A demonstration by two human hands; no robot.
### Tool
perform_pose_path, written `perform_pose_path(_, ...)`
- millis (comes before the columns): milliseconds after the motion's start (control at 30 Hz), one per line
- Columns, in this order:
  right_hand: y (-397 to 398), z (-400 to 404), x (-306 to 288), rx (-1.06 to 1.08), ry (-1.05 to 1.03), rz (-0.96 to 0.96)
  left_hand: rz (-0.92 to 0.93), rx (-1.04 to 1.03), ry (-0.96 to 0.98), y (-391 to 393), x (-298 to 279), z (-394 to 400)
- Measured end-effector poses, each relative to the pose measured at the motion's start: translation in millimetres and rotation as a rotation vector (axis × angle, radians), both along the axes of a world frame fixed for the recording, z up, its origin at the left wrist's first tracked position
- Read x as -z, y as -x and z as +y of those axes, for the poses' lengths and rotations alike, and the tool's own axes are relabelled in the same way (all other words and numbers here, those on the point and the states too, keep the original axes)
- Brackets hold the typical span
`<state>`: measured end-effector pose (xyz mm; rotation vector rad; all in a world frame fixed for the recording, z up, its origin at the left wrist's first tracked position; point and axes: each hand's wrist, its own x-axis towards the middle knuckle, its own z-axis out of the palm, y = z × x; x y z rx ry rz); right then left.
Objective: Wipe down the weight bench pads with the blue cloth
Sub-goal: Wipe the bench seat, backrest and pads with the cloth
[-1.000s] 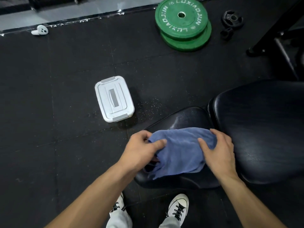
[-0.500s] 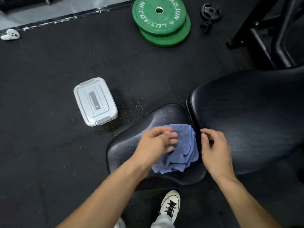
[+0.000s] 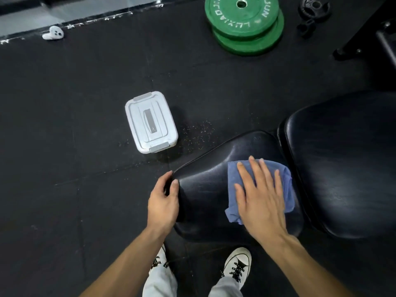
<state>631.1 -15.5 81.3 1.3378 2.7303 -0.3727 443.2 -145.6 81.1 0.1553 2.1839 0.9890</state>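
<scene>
Now blue cloth (image 3: pixel 287 181) lies flat under right hand (image 3: pixel 260 196).

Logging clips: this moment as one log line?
wiping | right hand flat on cloth | cloth on seat pad | left hand grips pad edge

The blue cloth (image 3: pixel 285 185) is soft and crumpled, and it lies flat on the small black seat pad (image 3: pixel 205 189), under the straight fingers of the right hand (image 3: pixel 260 199). The seat pad is shiny and smooth, and the left hand's (image 3: pixel 164 200) fingers curl over its left edge. The big black back pad (image 3: pixel 347 163) sits just past the cloth, to the right of the right fingertips.
</scene>
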Motion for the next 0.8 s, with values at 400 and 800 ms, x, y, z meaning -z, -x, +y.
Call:
perform_pose_path(400, 97, -19, 9, 0.05, -0.003, -0.14, -0.213, -0.135, -0.101, 21, 3, -7)
perform_pose_path(800, 106, -138, 11, -0.413, 0.063, -0.164, -0.637, -0.434, -0.215, 46, 24, -24)
